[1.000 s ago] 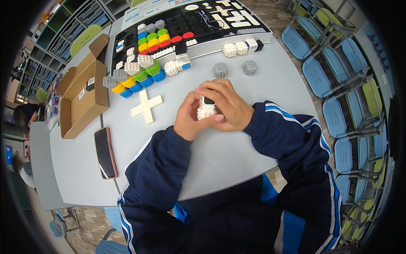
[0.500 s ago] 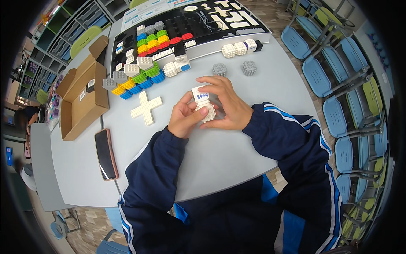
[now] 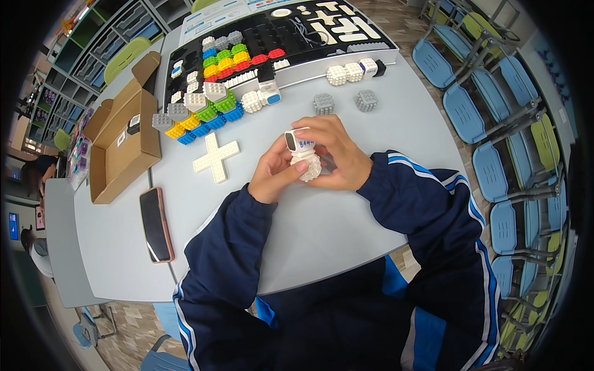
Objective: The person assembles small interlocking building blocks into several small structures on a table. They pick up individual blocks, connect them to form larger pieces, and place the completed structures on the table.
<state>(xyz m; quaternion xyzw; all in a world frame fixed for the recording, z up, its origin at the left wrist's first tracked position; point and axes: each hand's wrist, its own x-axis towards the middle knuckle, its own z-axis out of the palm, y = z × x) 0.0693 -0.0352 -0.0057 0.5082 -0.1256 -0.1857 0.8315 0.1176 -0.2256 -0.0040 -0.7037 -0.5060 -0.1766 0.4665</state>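
Observation:
Both of my hands hold a pair of white building blocks [image 3: 305,162] above the near part of the table. The upper block is smooth, with blue handwriting on one side and a dark square face on another. The lower one is rounded and covered in studs. My left hand [image 3: 272,173] is closed round the lower block, its thumb pressed on the studs. My right hand [image 3: 341,153] is closed too, its upper fingers over the top block and its thumb low beside the studded one. My right fingers hide part of the upper block.
Beyond my hands lie two grey studded cubes [image 3: 323,103]. A white cross-shaped plate [image 3: 216,158], a phone [image 3: 156,226] and an open cardboard box [image 3: 127,150] are to the left. Coloured blocks [image 3: 204,111] stand before a black kit tray [image 3: 247,46]; a white block row [image 3: 352,72] lies right.
The upper white block has turned in my hands: its handwriting has swung to the right and a dark face now shows on its left. The lower block has tilted slightly.

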